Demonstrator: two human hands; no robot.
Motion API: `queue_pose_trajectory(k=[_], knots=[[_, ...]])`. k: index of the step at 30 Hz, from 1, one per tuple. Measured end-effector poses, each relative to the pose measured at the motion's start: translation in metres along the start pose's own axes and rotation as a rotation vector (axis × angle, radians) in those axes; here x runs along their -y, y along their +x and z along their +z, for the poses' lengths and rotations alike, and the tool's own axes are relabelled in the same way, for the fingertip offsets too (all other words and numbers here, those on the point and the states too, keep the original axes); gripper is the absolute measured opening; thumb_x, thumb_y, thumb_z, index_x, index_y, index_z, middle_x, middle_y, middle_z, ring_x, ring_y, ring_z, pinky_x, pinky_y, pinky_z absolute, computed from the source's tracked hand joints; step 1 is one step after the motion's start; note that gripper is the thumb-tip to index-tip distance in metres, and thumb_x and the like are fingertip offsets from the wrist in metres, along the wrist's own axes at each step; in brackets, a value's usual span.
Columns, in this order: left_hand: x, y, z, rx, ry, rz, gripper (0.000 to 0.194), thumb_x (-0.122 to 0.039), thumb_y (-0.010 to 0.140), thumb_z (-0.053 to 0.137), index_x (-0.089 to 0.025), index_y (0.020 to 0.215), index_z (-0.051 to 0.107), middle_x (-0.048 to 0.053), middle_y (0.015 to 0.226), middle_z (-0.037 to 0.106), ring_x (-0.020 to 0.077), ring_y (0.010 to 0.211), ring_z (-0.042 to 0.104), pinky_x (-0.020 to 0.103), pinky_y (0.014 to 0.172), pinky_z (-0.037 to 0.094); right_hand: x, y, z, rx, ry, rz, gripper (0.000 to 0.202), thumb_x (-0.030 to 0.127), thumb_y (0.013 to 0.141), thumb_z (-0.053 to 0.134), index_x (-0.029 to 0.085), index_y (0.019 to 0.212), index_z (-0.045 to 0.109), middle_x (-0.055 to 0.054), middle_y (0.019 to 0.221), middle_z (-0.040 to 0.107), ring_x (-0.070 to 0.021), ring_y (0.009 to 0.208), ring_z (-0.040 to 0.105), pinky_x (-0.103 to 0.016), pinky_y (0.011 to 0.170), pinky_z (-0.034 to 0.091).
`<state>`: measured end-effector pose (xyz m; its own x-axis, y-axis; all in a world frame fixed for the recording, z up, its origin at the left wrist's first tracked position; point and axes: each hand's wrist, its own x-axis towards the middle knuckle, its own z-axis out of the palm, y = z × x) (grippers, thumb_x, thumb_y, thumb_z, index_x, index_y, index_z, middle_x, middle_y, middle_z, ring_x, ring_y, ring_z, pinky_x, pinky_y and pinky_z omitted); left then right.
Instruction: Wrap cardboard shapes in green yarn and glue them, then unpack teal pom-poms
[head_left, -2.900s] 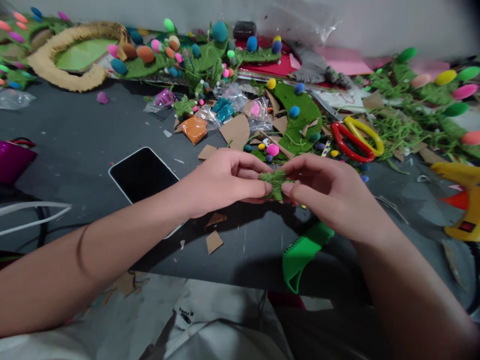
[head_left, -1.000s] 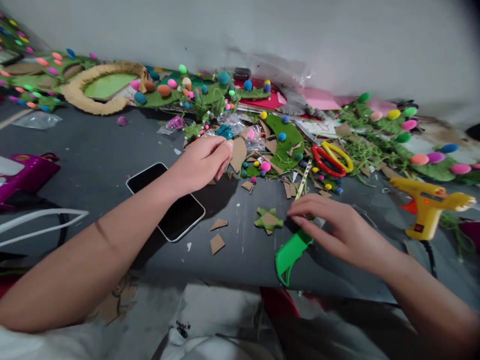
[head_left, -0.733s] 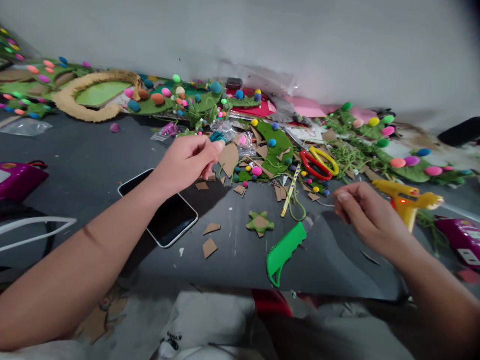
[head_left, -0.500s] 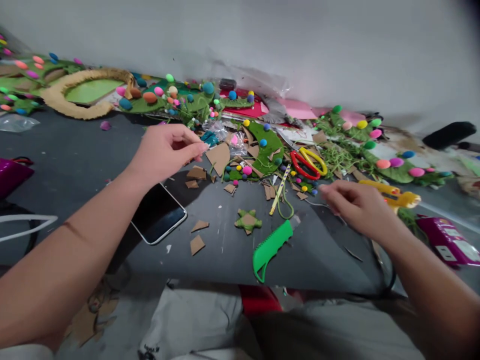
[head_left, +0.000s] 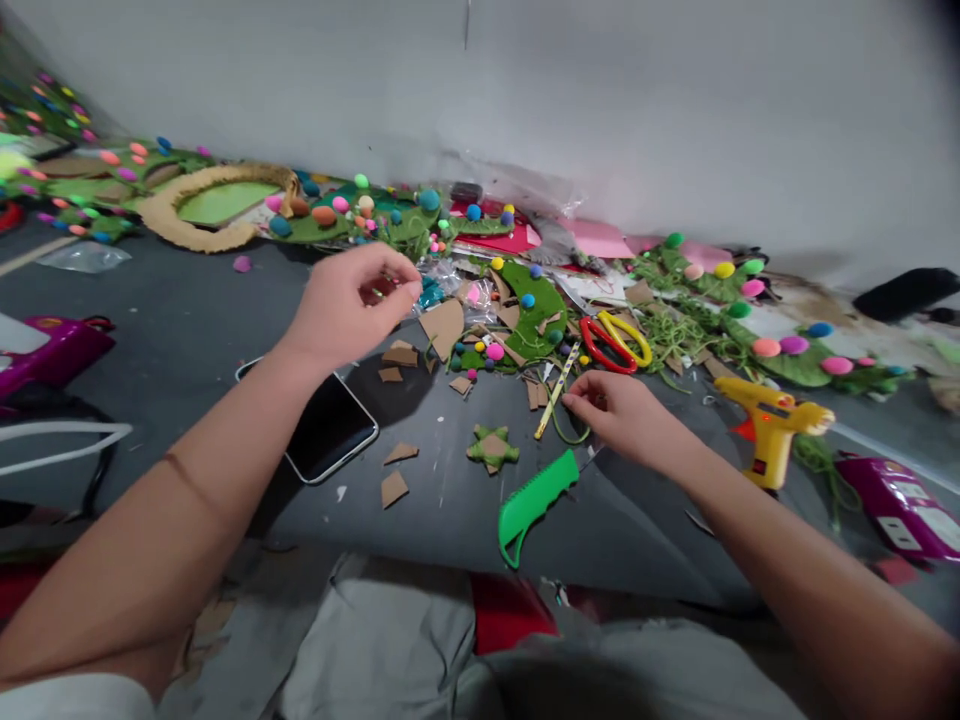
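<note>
My left hand [head_left: 360, 300] is raised above the phone [head_left: 334, 432], thumb and fingertips pinched together; whatever is between them is too small to make out. Low over the table, my right hand [head_left: 619, 415] has its fingers curled in a pinch beside a loop of green yarn [head_left: 574, 437] and a patterned strip like a pencil [head_left: 556, 392]. Whether it grips anything is hidden. Below sits a small cardboard star [head_left: 493, 447] edged with green yarn. A green-handled cutter [head_left: 536, 503] lies nearest the front edge. Scissors [head_left: 611, 342] with red and yellow handles rest behind my right hand.
A yellow glue gun [head_left: 772, 425] stands to the right, near a purple box with sockets [head_left: 900, 505]. Cardboard scraps [head_left: 394, 488] are scattered about. Along the wall lie green felt pieces with coloured balls [head_left: 536, 300] and a tan ring [head_left: 169, 220].
My right hand has moved left from near the glue gun to the yarn loop, uncovering the gun. My left hand stays pinched, almost in place. The view has shifted slightly.
</note>
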<state>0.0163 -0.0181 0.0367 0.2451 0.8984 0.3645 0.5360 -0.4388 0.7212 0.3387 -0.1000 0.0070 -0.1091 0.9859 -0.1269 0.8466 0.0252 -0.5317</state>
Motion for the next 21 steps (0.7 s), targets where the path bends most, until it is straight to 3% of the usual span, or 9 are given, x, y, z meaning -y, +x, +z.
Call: queue_pose_trajectory(k=[2, 8, 11, 16, 21], knots=[[0.001, -0.006, 0.006, 0.051, 0.022, -0.008, 0.018, -0.037, 0.093, 0.064, -0.02, 0.097, 0.067, 0.0, 0.087, 0.068, 0.0115, 0.074, 0.058, 0.028, 0.069, 0.046, 0.002, -0.004, -0.005, -0.008, 0.037, -0.01, 0.023, 0.037, 0.092, 0.055, 0.018, 0.083, 0.063, -0.002, 0.069, 0.067, -0.0137, 0.056, 0.056, -0.026, 0.052, 0.041], [-0.011, -0.022, 0.019, 0.342, -0.003, 0.066, 0.018, -0.035, 0.097, 0.057, -0.021, 0.102, 0.068, 0.005, 0.1, 0.072, 0.0168, 0.087, 0.066, 0.028, 0.08, 0.051, 0.01, -0.013, -0.024, -0.112, 0.093, -0.005, 0.026, 0.042, 0.095, 0.058, 0.019, 0.092, 0.07, -0.005, 0.085, 0.071, -0.0153, 0.066, 0.054, -0.03, 0.063, 0.041], [-0.012, -0.024, 0.023, 0.455, -0.016, 0.05, 0.023, -0.039, 0.1, 0.053, -0.022, 0.104, 0.068, 0.006, 0.104, 0.073, 0.0175, 0.087, 0.067, 0.031, 0.082, 0.052, 0.01, -0.012, -0.025, -0.13, 0.131, 0.015, 0.026, 0.042, 0.095, 0.059, 0.019, 0.089, 0.068, -0.005, 0.08, 0.07, -0.016, 0.065, 0.053, -0.031, 0.063, 0.041], [-0.008, -0.019, 0.025, 0.447, -0.048, 0.02, 0.022, -0.04, 0.098, 0.057, -0.022, 0.105, 0.069, 0.008, 0.106, 0.074, 0.0201, 0.092, 0.069, 0.032, 0.084, 0.054, 0.009, -0.013, -0.027, -0.061, 0.277, -0.034, 0.025, 0.042, 0.097, 0.056, 0.019, 0.087, 0.062, -0.005, 0.079, 0.07, -0.0184, 0.073, 0.067, -0.03, 0.068, 0.053], [-0.037, -0.017, 0.023, 0.556, -0.121, 0.102, 0.04, -0.038, 0.095, 0.061, -0.025, 0.134, 0.062, 0.008, 0.118, 0.073, 0.0199, 0.097, 0.07, 0.03, 0.08, 0.054, 0.014, -0.021, -0.032, -0.089, 0.348, -0.166, 0.019, 0.033, 0.093, 0.064, 0.017, 0.102, 0.067, -0.007, 0.094, 0.073, -0.0179, 0.083, 0.069, -0.03, 0.076, 0.056]])
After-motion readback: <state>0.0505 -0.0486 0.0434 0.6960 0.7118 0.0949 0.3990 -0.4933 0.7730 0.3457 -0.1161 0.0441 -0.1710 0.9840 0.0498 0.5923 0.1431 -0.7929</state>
